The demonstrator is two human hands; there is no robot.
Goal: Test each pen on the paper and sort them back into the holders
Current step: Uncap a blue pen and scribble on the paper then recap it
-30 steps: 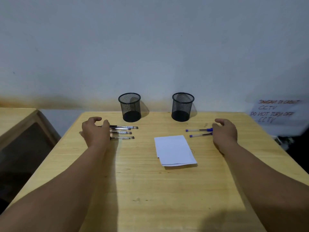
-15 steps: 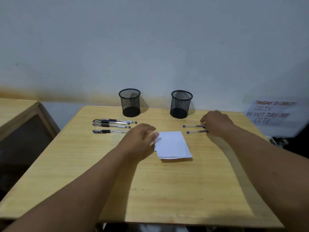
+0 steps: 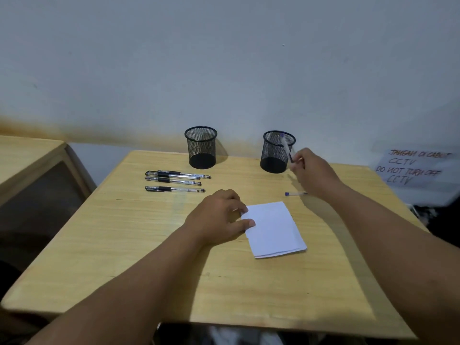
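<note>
Pinched in the fingertips of the right hand (image 3: 312, 174) is a blue pen (image 3: 286, 148), held nearly upright with its long axis tilted slightly left; it is blurred, so which end is the tip cannot be told. It is seen in front of the right mesh holder (image 3: 276, 155). The paper (image 3: 273, 229) is pressed at its left edge by the thumb and fingers of the left hand (image 3: 219, 217). A second blue pen (image 3: 295, 194) lies crosswise nearby. Three black pens (image 3: 174, 181) lie parallel, left to right, near the left mesh holder (image 3: 200, 148) on the table (image 3: 149, 245).
</note>
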